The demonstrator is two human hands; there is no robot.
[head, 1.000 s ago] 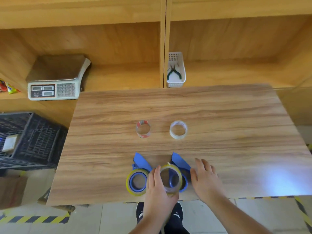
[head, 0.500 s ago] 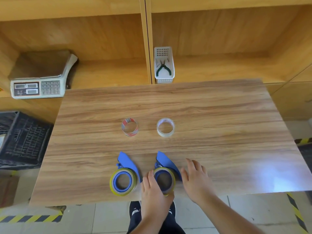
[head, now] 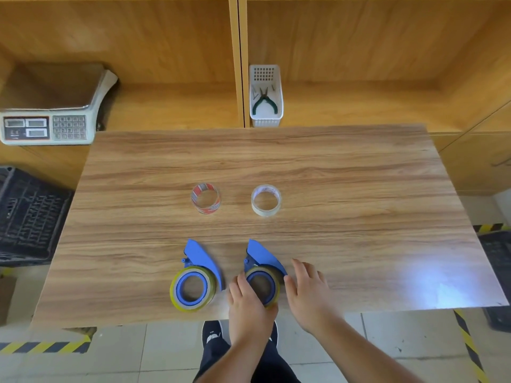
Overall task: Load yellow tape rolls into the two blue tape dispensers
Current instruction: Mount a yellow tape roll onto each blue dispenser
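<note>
Near the front edge of the wooden worktop (head: 331, 175), my left hand (head: 249, 305) pinches the yellow tape roll (head: 262, 286) seated on the right blue plastic dispenser (head: 262, 255); my right hand (head: 307, 291) lies spread beside it. The left blue dispenser (head: 200, 257) carries its yellow roll (head: 192, 288). Farther back, the white slotted basket (head: 266, 118) holds green-handled pliers (head: 265, 102).

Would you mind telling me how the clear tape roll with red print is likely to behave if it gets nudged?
The red-printed tape roll lies flat on the wooden table, so it would probably slide, not roll. It looks thin-walled and nearly used up, so likely light and easily squashed.

Two dispensers (head: 203, 261) side by side, two rolls (head: 206, 199) behind them.
</note>
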